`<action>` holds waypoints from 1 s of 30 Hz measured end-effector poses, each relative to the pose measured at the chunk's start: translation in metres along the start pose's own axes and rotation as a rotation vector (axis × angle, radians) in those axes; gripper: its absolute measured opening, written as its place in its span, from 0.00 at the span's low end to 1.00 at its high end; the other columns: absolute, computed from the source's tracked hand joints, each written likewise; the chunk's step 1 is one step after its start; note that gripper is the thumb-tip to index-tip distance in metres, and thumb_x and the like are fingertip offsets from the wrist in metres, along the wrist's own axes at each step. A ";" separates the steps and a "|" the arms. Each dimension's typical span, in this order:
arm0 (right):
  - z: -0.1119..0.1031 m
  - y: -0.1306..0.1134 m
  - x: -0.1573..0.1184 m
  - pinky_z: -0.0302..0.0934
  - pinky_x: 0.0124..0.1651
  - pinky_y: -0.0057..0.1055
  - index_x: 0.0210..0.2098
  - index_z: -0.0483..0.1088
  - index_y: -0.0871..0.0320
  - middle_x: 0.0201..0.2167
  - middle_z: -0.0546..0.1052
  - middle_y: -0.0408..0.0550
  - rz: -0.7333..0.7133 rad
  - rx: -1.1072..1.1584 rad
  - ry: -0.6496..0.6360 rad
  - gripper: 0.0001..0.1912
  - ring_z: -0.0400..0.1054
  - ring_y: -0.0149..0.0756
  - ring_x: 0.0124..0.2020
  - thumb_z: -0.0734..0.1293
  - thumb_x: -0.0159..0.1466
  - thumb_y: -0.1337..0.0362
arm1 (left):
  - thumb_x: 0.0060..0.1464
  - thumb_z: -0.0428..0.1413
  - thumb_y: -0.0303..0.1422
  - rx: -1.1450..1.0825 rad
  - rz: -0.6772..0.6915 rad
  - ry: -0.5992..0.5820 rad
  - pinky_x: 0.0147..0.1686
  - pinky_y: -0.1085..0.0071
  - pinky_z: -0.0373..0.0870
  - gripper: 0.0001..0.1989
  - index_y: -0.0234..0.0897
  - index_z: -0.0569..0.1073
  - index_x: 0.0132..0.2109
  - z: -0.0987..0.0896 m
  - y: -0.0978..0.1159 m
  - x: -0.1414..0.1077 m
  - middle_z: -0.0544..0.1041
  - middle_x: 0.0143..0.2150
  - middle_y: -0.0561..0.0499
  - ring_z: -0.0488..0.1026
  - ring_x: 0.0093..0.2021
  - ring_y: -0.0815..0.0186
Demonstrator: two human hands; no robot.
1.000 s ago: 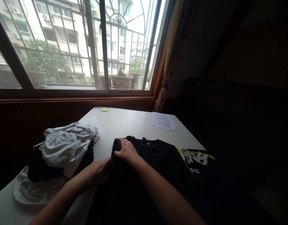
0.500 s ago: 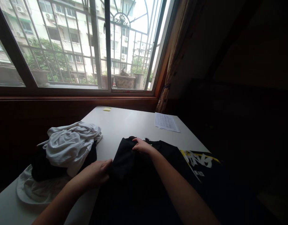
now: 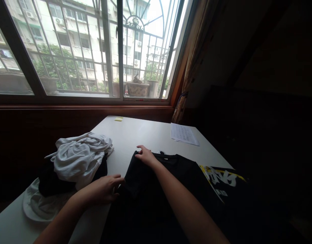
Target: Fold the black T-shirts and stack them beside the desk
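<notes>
A black T-shirt (image 3: 156, 189) lies spread on the white table (image 3: 135, 132), its neckline at the far side. Yellow edging and white lettering show on its right sleeve. My left hand (image 3: 109, 187) is at the shirt's left edge, fingers apart, the tips touching or just beside the cloth. Across the shirt reaches my right arm, and my right hand (image 3: 146, 156) rests at the far left shoulder with its fingers spread. The lower part of the shirt fades into shadow.
To the left sits a heap of crumpled clothes, white cloth (image 3: 81, 157) over black cloth (image 3: 48, 181). Printed sheets (image 3: 184, 134) lie at the table's far right, and a yellow sticky note (image 3: 118, 119) near the far edge. Beyond is a barred window (image 3: 95, 51).
My right hand has moved left from near the collar to the shirt's left shoulder. My left hand's fingers have loosened from the left edge, and the cloth there lies flatter.
</notes>
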State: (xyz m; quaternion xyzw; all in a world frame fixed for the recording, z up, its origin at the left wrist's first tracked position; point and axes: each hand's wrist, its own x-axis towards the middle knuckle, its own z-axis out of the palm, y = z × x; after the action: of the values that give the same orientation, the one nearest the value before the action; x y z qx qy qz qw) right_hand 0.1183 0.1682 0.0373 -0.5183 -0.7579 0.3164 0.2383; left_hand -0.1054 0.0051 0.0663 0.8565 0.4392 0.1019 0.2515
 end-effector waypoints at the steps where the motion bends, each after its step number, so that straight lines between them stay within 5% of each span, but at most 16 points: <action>1: 0.005 0.000 0.004 0.65 0.46 0.30 0.59 0.68 0.51 0.41 0.79 0.43 -0.006 -0.001 0.011 0.28 0.74 0.35 0.41 0.72 0.60 0.65 | 0.54 0.56 0.32 -0.003 -0.002 -0.005 0.33 0.74 0.68 0.13 0.45 0.75 0.47 0.000 -0.001 0.001 0.74 0.41 0.52 0.74 0.35 0.64; 8: 0.030 -0.005 0.017 0.63 0.48 0.30 0.59 0.67 0.51 0.41 0.79 0.42 -0.062 -0.106 0.094 0.23 0.73 0.34 0.43 0.67 0.65 0.67 | 0.59 0.57 0.35 0.068 0.020 0.019 0.31 0.73 0.65 0.05 0.44 0.79 0.39 -0.007 -0.005 0.000 0.73 0.37 0.53 0.73 0.31 0.67; 13: 0.040 -0.011 0.009 0.58 0.57 0.36 0.58 0.68 0.51 0.50 0.75 0.48 -0.113 -0.265 0.164 0.19 0.68 0.40 0.53 0.65 0.68 0.65 | 0.64 0.54 0.35 0.193 0.090 0.147 0.37 0.69 0.70 0.13 0.40 0.77 0.32 -0.004 0.003 0.005 0.74 0.37 0.50 0.74 0.37 0.63; 15: 0.042 -0.011 0.007 0.57 0.57 0.38 0.58 0.68 0.50 0.52 0.74 0.50 -0.123 -0.321 0.176 0.18 0.66 0.42 0.54 0.64 0.69 0.63 | 0.66 0.52 0.34 0.238 0.116 0.226 0.45 0.65 0.73 0.12 0.40 0.79 0.36 0.005 0.002 0.012 0.77 0.46 0.47 0.75 0.46 0.59; 17: 0.043 -0.011 0.007 0.58 0.56 0.38 0.59 0.68 0.50 0.52 0.73 0.51 -0.129 -0.367 0.179 0.18 0.66 0.43 0.54 0.63 0.70 0.62 | 0.68 0.50 0.33 0.271 0.144 0.285 0.56 0.59 0.71 0.13 0.41 0.77 0.52 0.018 -0.004 0.020 0.73 0.60 0.45 0.71 0.59 0.55; 20: 0.045 -0.009 0.011 0.59 0.54 0.38 0.60 0.67 0.50 0.53 0.72 0.51 -0.138 -0.420 0.174 0.19 0.65 0.44 0.54 0.63 0.70 0.61 | 0.70 0.48 0.38 0.336 0.164 0.292 0.66 0.49 0.60 0.25 0.42 0.60 0.70 0.040 -0.020 0.028 0.60 0.72 0.43 0.58 0.70 0.52; 25: 0.043 -0.005 0.017 0.60 0.53 0.38 0.61 0.66 0.47 0.55 0.70 0.52 -0.158 -0.484 0.141 0.20 0.65 0.46 0.55 0.63 0.71 0.57 | 0.70 0.46 0.46 0.416 0.112 0.222 0.68 0.45 0.52 0.31 0.47 0.49 0.74 0.059 -0.039 0.028 0.52 0.74 0.44 0.52 0.73 0.51; 30: 0.038 0.001 0.024 0.59 0.55 0.39 0.62 0.65 0.46 0.55 0.69 0.51 -0.171 -0.510 0.115 0.21 0.64 0.45 0.55 0.63 0.70 0.54 | 0.69 0.46 0.48 0.440 0.011 0.187 0.67 0.41 0.52 0.32 0.46 0.48 0.74 0.059 -0.036 0.021 0.50 0.74 0.44 0.50 0.73 0.47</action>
State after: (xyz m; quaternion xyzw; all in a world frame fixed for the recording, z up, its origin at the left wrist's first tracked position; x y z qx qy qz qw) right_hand 0.0843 0.1817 0.0111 -0.5130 -0.8393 0.0642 0.1685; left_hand -0.0947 0.0194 -0.0042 0.8798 0.4676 0.0836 0.0164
